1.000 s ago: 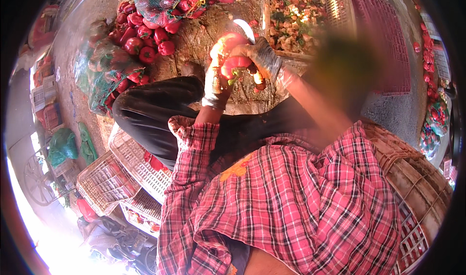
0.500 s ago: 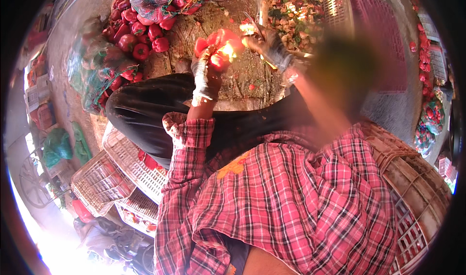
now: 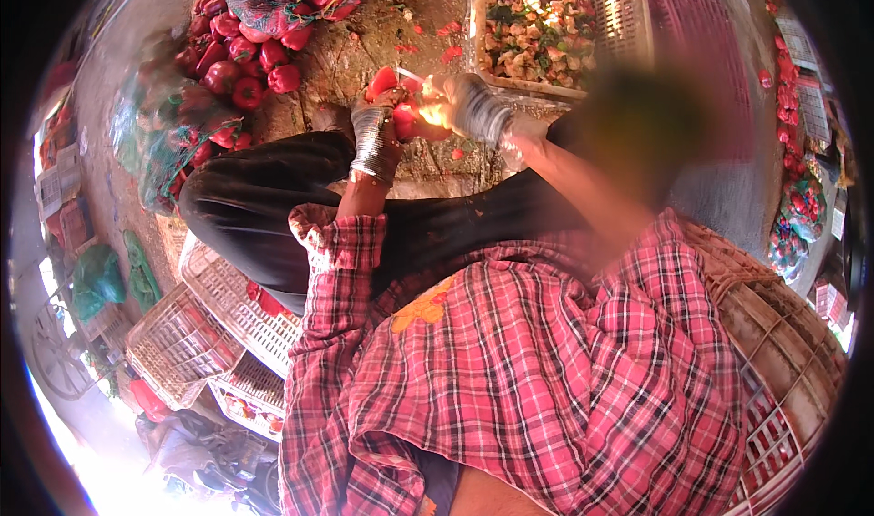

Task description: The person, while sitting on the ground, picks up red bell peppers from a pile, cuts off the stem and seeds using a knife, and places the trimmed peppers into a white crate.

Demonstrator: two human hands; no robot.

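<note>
My left hand (image 3: pixel 375 134), in a worn glove with a pale banded cuff, is closed around a red bell pepper (image 3: pixel 382 84) above my lap. My right hand (image 3: pixel 475 106), gloved too, has its fingers curled on a knife whose pale narrow blade (image 3: pixel 410 75) lies against the upper part of the pepper. The knife's handle is hidden inside that hand. Both hands are close together, and bright sunlight washes out the spot between them.
Whole red peppers (image 3: pixel 241 56) are heaped at the far left beside net bags (image 3: pixel 173 106) of peppers. A pale crate (image 3: pixel 530 81) of cut scraps stands ahead. Red bits lie on the wooden board (image 3: pixel 364 38). Wicker-like plastic crates (image 3: pixel 182 343) stand left; a purple crate (image 3: pixel 706 70) stands right.
My right hand has come left from beside the scrap crate to the pepper, and the knife blade now meets it. The left hand keeps its hold. The whole view has shifted slightly.
</note>
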